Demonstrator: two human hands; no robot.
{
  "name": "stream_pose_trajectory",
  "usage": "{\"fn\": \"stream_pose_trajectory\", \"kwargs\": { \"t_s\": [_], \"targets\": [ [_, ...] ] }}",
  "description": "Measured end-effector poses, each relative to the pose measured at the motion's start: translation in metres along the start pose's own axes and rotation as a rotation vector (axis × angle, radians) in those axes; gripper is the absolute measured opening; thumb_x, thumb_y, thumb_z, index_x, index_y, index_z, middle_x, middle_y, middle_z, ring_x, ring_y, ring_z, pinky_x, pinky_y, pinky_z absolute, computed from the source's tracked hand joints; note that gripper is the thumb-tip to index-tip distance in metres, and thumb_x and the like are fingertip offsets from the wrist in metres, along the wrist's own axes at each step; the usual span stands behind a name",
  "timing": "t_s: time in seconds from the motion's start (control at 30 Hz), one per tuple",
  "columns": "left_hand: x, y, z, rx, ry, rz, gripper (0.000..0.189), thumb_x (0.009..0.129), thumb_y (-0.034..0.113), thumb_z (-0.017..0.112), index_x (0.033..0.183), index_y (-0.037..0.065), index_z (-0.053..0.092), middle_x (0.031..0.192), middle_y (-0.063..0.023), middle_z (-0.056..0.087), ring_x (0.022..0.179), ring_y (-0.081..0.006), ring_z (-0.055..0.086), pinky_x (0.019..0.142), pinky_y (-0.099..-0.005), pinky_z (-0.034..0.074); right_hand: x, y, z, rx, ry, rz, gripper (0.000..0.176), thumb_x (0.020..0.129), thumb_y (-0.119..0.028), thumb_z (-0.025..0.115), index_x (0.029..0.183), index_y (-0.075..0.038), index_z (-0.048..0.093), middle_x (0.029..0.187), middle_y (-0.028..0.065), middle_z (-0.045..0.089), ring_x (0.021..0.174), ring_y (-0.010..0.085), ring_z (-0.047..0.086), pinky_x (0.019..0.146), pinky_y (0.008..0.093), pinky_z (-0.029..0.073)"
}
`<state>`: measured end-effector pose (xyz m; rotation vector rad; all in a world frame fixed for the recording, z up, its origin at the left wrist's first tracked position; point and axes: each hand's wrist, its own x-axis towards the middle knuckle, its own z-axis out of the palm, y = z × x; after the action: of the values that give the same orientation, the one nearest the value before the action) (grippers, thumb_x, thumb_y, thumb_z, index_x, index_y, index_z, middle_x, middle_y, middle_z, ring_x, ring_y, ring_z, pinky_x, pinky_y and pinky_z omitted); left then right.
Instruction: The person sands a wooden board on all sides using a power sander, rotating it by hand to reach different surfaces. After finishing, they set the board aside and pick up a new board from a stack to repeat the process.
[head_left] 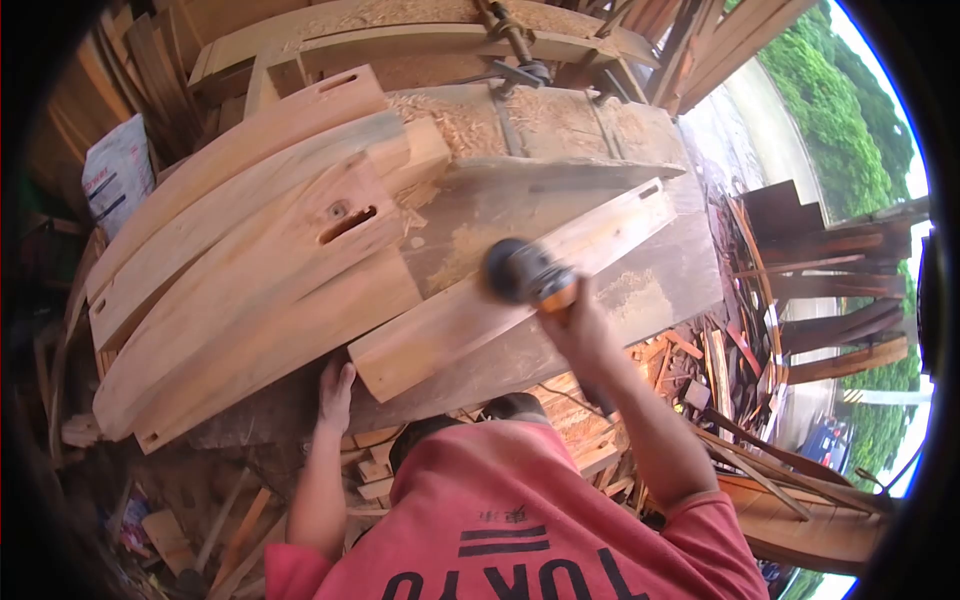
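Note:
My right hand [574, 318] is wrapped round the body of an angle grinder [542, 280], its dark round disc [508, 270] blurred over the upper side of a long pale board [430, 345]. That board lies slantwise on the workbench [480, 385] and has a slot near its far right end. At the near left corner of the board, my left hand [337, 395] has its fingers stretched out and its thumb beside them, right at the end of the wood. Curved slotted planks [250, 290] lie overlapping just left of this hand.
Wood shavings [455, 120] cover the back of the bench, near a metal clamp [518, 45]. Offcuts [590, 430] litter the floor in front. A white sack [118, 175] stands at the left, and stacked dark boards [840, 285] are on the right.

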<state>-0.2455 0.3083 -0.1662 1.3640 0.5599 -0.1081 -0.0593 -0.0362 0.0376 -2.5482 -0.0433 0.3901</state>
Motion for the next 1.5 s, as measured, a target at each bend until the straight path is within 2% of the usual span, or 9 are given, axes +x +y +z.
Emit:
{"fn": "stream_pose_trajectory", "kwargs": {
  "t_s": [0.17,0.4,0.5,0.53,0.63,0.77,0.93,1.2,1.5],
  "targets": [
    [-0.009,-0.025,0.003,-0.17,0.011,-0.035,0.082,0.101,0.065,0.053,0.153,0.003,0.043,0.148,-0.0071,0.053,0.137,-0.0187,0.048,0.113,-0.0344,0.039,-0.032,-0.02,0.019,-0.122,-0.153,-0.211,0.07,0.092,-0.038,0.073,0.137,-0.001,0.035,0.099,0.0311,0.068,0.082,0.0506,0.07,0.067,0.0597,0.056],
    [-0.02,0.049,0.049,0.139,0.117,0.106,0.058,0.104,0.036,0.061,0.144,-0.004,0.047,0.137,-0.0177,0.056,0.126,-0.0234,0.051,0.11,-0.0376,0.039,0.043,0.056,-0.053,-0.115,-0.006,-0.027,0.065,0.091,-0.035,0.074,0.131,-0.002,0.035,0.094,0.034,0.069,0.083,0.0539,0.069,0.07,0.06,0.056],
    [-0.043,0.079,0.103,0.694,0.669,0.253,0.044,0.099,0.022,0.069,0.133,-0.002,0.053,0.122,-0.0144,0.058,0.111,-0.0195,0.053,0.1,-0.0377,0.043,0.074,0.094,-0.073,-0.075,0.042,-0.046,0.068,0.092,-0.035,0.074,0.134,-0.002,0.032,0.093,0.0345,0.069,0.083,0.0546,0.069,0.068,0.0612,0.056],
    [-0.044,0.088,0.136,0.49,0.606,0.395,0.033,0.095,0.014,0.073,0.12,0.0,0.058,0.104,-0.0097,0.06,0.096,-0.0177,0.055,0.089,-0.0369,0.047,0.076,0.091,-0.079,-0.059,0.019,-0.018,0.069,0.092,-0.035,0.074,0.135,-0.002,0.031,0.093,0.0346,0.069,0.083,0.0544,0.069,0.068,0.0611,0.056],
    [-0.047,0.109,0.235,-0.048,0.035,-0.132,0.033,0.106,0.031,0.061,0.124,0.003,0.066,0.115,-0.0098,0.071,0.106,-0.0124,0.066,0.086,-0.0284,0.053,0.066,0.073,-0.077,-0.035,-0.139,-0.056,0.073,0.094,-0.035,0.07,0.142,0.001,0.029,0.096,0.0342,0.069,0.082,0.0528,0.07,0.067,0.0592,0.058],
    [-0.036,0.122,0.338,-0.631,0.069,-0.501,0.063,0.103,0.059,0.054,0.144,0.011,0.053,0.134,-0.0096,0.061,0.121,-0.0241,0.061,0.097,-0.0466,0.054,0.05,0.061,-0.056,-0.033,-0.351,-0.269,0.081,0.091,-0.046,0.073,0.142,0.001,0.032,0.108,0.0333,0.066,0.087,0.0493,0.07,0.069,0.0562,0.058],
    [-0.022,0.159,0.38,-0.564,0.192,-0.492,0.061,0.103,0.062,0.05,0.137,0.012,0.056,0.122,-0.011,0.064,0.107,-0.0258,0.065,0.093,-0.0459,0.055,0.068,0.108,-0.084,0.33,-0.513,-0.468,0.085,0.096,-0.035,0.069,0.157,0.001,0.023,0.121,0.0326,0.063,0.096,0.0489,0.069,0.086,0.052,0.057],
    [0.068,0.167,0.555,-0.271,-0.041,-0.206,0.056,0.1,0.054,0.065,0.114,0.001,0.068,0.094,-0.0033,0.07,0.078,-0.0088,0.066,0.06,-0.0224,0.05,0.139,0.213,-0.197,0.46,-0.348,-0.09,0.074,0.101,-0.033,0.063,0.159,-0.003,0.028,0.11,0.0258,0.073,0.1,0.036,0.075,0.087,0.0437,0.057],
    [0.023,0.166,0.464,-0.436,0.191,-0.46,0.06,0.1,0.061,0.056,0.141,0.016,0.056,0.121,-0.0061,0.066,0.106,-0.022,0.068,0.086,-0.041,0.058,0.12,0.152,-0.14,0.338,-0.53,-0.299,0.08,0.098,-0.044,0.063,0.159,-0.006,0.029,0.102,0.0323,0.07,0.093,0.0492,0.07,0.081,0.0538,0.056]
  ]
}}
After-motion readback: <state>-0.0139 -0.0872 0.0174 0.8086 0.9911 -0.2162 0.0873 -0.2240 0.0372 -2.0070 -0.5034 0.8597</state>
